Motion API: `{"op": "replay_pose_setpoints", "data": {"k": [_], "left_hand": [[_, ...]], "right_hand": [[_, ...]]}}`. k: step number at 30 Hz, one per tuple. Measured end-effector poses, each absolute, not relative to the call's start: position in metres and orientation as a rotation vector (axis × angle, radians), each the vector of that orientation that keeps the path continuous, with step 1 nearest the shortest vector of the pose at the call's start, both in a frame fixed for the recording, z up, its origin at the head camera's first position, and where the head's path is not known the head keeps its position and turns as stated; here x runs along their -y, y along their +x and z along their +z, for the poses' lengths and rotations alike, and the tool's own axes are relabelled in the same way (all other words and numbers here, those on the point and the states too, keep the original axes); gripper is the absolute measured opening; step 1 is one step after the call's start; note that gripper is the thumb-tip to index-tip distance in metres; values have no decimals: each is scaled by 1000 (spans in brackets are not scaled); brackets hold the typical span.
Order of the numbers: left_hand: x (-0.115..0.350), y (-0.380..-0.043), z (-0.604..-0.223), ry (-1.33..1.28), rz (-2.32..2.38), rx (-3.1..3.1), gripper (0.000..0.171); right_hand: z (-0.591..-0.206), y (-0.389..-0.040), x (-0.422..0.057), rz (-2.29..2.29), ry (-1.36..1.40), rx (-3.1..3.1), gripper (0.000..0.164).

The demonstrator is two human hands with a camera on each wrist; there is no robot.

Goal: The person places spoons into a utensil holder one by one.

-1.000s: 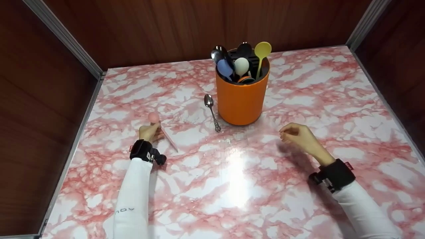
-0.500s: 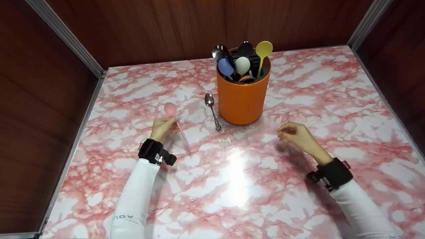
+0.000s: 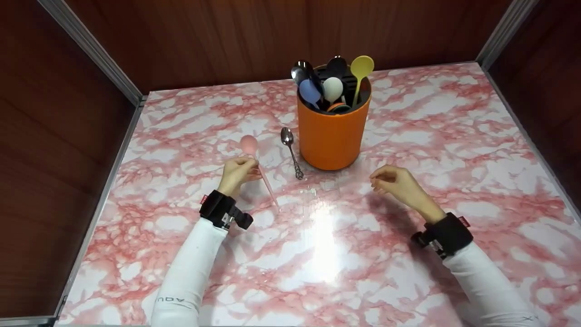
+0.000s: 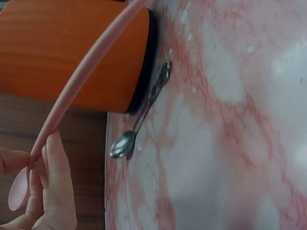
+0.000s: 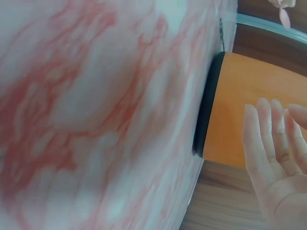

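My left hand (image 3: 239, 173) pinches a pink spoon (image 3: 248, 144) just below its bowl, thumb against fingertips. The spoon's long handle slants down toward the right, above the table; the left wrist view shows the handle (image 4: 76, 81) crossing in front of the orange holder. A small silver teaspoon (image 3: 287, 137) with an ornate handle lies on the table between that hand and the orange utensil holder (image 3: 331, 141). To the right of the holder, my right hand (image 3: 397, 184) hovers over the table with nothing in it; the right wrist view shows its fingers (image 5: 265, 129) loosely extended.
In the holder stand a yellow spoon (image 3: 362, 68), a white spoon (image 3: 332, 89), a blue spoon (image 3: 310, 93) and dark utensils. Wood-grain panels (image 3: 204, 41) enclose the marbled pink table (image 3: 190, 118) at the back and sides. A bright reflection lies at its centre.
My left hand has carried the pink spoon rightward and slightly away from me, closer to the silver teaspoon. My right hand has shifted a little to the left.
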State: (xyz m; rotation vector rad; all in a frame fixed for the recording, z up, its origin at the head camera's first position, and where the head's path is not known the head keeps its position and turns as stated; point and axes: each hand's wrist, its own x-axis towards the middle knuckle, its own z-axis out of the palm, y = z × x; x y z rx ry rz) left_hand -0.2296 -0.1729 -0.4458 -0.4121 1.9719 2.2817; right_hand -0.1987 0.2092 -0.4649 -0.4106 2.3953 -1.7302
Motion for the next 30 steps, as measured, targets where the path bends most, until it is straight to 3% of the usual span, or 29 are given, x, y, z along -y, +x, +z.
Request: {"op": "replay_pose_setpoints", "data": {"k": [11, 30], "left_hand": [[148, -222, -440, -223, 2286, -1976, 12], [116, -210, -436, -144, 2256, -1944, 9]], "right_hand": [[-462, -204, -188, -1719, -463, -2342, 19], [-458, -203, -156, -1625, -513, -2336, 20]]}}
